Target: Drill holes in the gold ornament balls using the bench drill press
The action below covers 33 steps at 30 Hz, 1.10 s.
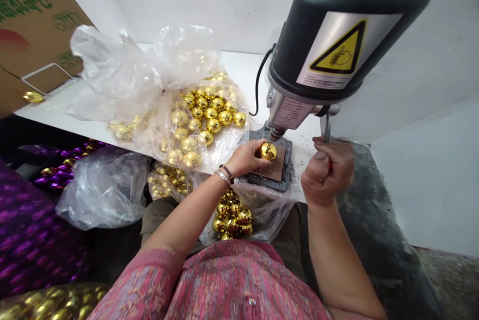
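Observation:
My left hand [249,157] grips a shiny gold ball [268,151] between thumb and fingers, over a brown board [275,168] on the dark base plate [289,150] of a bench drill press [288,105]. The drill's tip comes down at the top of the ball; whether it has entered the ball I cannot tell. My right hand [327,170] is closed around the drill press's feed lever [328,128], at the right of the machine. Most of the lever's grip is hidden inside my fist.
Left of the drill press, an open clear plastic bag [149,95] of gold balls lies on the white table [239,68]. Another bag of gold balls [234,215] sits at my lap. A cardboard box [33,21], purple balls [30,230] and a black cable [258,85] are also around.

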Each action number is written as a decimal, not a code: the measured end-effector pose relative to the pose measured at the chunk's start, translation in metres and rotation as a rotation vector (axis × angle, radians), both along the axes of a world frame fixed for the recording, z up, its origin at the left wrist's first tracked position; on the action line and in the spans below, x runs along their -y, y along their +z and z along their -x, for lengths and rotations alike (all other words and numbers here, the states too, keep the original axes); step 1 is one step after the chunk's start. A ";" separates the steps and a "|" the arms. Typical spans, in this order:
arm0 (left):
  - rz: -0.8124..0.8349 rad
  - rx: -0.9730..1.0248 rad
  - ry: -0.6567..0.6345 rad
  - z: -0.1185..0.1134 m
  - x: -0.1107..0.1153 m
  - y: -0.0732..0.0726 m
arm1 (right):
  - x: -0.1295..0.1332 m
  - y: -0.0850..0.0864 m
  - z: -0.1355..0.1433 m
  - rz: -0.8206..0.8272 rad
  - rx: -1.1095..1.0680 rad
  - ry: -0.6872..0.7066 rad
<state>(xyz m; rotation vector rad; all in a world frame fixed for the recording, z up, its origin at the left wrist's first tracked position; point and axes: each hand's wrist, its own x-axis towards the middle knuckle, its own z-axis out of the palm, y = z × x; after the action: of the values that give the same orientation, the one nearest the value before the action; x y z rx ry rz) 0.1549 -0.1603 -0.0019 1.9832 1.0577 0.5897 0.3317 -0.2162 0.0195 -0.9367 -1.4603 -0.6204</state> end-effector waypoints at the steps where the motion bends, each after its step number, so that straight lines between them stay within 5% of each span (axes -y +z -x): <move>1: 0.000 0.002 0.002 0.000 0.000 0.000 | -0.001 -0.002 -0.001 -0.007 -0.001 0.001; 5: 0.021 0.000 0.018 0.000 0.000 -0.003 | 0.005 0.011 -0.002 0.048 0.017 0.000; 9: 0.020 0.000 0.064 -0.001 0.001 -0.007 | 0.013 0.064 0.001 0.169 -0.106 -0.052; 12: 0.022 0.032 0.088 0.001 0.008 -0.004 | 0.009 0.103 0.000 0.372 -0.349 0.035; 15: 0.059 0.042 0.024 0.017 0.019 0.003 | 0.001 0.122 -0.002 0.489 -0.469 0.100; 19: 0.155 -0.020 -0.120 0.054 0.027 0.015 | -0.002 0.122 0.000 0.457 -0.529 0.148; 21: 0.127 -0.044 -0.014 0.073 0.019 0.019 | -0.001 0.120 0.002 0.414 -0.537 0.151; 27: -0.183 -0.295 0.623 0.099 -0.041 0.021 | -0.001 0.117 0.004 0.374 -0.481 0.102; 33: -0.107 -0.710 0.598 0.099 -0.077 0.017 | 0.003 0.115 0.004 0.380 -0.470 0.085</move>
<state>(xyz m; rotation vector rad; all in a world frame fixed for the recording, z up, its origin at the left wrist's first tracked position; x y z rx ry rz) 0.0559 -0.0829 0.0153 2.0019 2.1307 0.2236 0.3274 -0.2193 0.1346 -1.2108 -1.1976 -0.0424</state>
